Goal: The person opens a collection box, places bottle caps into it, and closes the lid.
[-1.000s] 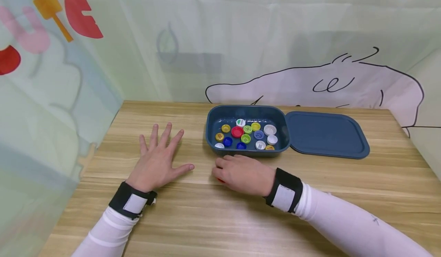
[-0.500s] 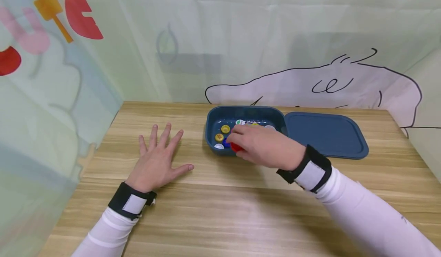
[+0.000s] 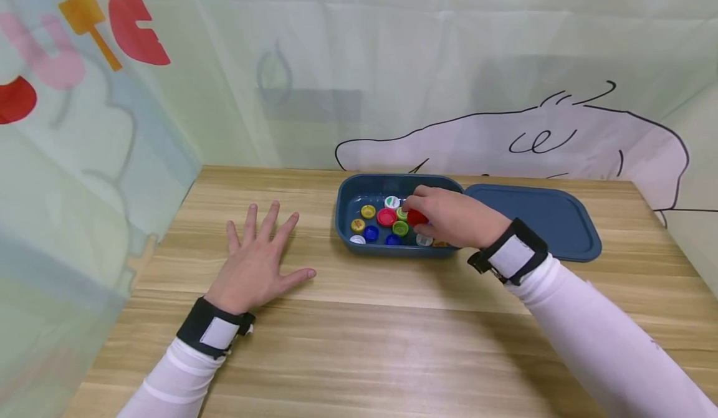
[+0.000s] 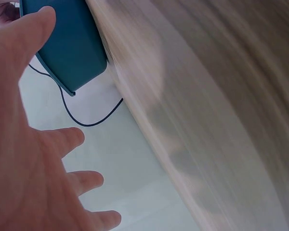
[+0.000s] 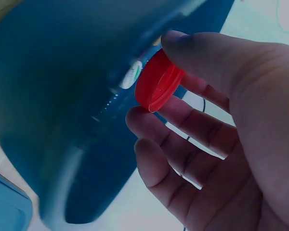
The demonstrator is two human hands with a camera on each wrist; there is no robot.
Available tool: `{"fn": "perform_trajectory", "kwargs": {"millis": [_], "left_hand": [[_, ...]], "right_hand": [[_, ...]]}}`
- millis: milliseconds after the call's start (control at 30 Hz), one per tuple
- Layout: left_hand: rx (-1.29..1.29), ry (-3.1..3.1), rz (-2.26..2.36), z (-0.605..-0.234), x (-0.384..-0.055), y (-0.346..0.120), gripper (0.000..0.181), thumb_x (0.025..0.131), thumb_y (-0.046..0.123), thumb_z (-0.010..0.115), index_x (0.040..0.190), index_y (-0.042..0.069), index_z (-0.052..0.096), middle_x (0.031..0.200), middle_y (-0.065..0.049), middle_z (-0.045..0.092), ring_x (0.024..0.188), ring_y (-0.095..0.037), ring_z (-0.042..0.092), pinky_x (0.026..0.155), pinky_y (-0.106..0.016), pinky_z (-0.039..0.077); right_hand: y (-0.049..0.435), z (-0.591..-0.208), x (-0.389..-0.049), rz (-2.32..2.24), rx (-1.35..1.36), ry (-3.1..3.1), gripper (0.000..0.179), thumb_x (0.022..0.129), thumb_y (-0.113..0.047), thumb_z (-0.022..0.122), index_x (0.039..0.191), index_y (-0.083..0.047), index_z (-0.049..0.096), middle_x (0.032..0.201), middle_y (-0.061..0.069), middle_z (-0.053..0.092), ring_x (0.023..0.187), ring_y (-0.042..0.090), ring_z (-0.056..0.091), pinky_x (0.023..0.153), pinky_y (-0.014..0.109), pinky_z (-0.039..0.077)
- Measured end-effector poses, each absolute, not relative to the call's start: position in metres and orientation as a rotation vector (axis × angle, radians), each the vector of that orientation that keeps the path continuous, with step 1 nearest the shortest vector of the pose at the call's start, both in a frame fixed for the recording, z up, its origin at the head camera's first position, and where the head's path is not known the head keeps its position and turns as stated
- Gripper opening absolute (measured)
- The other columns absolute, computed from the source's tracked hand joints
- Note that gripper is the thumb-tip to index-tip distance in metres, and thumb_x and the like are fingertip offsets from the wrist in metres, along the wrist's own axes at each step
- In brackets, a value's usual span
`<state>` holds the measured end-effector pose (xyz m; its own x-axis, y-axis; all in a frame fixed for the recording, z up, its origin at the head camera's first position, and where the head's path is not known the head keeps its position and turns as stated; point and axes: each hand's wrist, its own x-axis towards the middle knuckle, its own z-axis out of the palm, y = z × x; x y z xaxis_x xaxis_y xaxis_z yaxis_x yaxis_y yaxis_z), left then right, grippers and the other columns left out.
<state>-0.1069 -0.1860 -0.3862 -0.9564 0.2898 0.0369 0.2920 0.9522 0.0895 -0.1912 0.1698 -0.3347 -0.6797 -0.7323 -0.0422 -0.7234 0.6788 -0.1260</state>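
Observation:
My right hand reaches over the right part of a dark blue box and pinches a red bottle cap between thumb and fingers. In the right wrist view the red cap stands tilted in the grip. Inside the box lie several loose caps, among them a pinkish-red cap, a green cap and a yellow cap. The hand hides some caps at the right. To the left of the box, my left hand rests flat on the table with its fingers spread, holding nothing.
A flat dark blue lid lies on the wooden table, right beside the box. Behind the table's far edge hangs a pale printed curtain, which also covers the left side.
From in front of the box, my right hand has lifted the red cap over the front rim and carried it rightward above the caps. My left hand has stayed in place.

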Motion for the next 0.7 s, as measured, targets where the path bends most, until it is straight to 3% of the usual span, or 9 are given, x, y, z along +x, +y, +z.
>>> {"fn": "perform_trajectory", "kwargs": {"millis": [267,467,700], "left_hand": [[-0.461,-3.077,-0.136,-0.387,-0.107,-0.186,0.100,0.075,0.084,0.044,0.152,0.026,0.021,0.159,-0.015,0.006,0.138,-0.043,-0.011,0.100,-0.081,0.004],[-0.464,-3.074,-0.135,-0.386,-0.107,-0.186,0.100,0.074,0.084,0.044,0.152,0.025,0.021,0.159,-0.016,0.006,0.138,-0.043,-0.011,0.100,-0.081,0.004],[-0.469,-3.067,-0.145,-0.385,-0.106,-0.186,0.100,0.075,0.084,0.045,0.152,0.025,0.022,0.159,-0.017,0.007,0.138,-0.043,-0.010,0.100,-0.081,0.004]], "right_hand": [[0.174,-0.338,-0.193,-0.151,-1.237,2.798,0.045,0.082,-0.028,0.075,0.122,-0.013,0.061,0.104,0.006,0.060,0.090,0.012,0.055,0.078,0.031,0.056],[0.182,-0.326,-0.189,-0.181,-1.109,2.834,0.050,0.082,-0.033,0.075,0.126,-0.017,0.058,0.116,0.005,0.058,0.099,0.013,0.054,0.081,0.037,0.056],[0.213,-0.309,-0.187,-0.213,-1.014,2.910,0.052,0.084,-0.036,0.072,0.128,-0.015,0.054,0.116,0.004,0.056,0.097,0.017,0.055,0.083,0.043,0.055]]}}
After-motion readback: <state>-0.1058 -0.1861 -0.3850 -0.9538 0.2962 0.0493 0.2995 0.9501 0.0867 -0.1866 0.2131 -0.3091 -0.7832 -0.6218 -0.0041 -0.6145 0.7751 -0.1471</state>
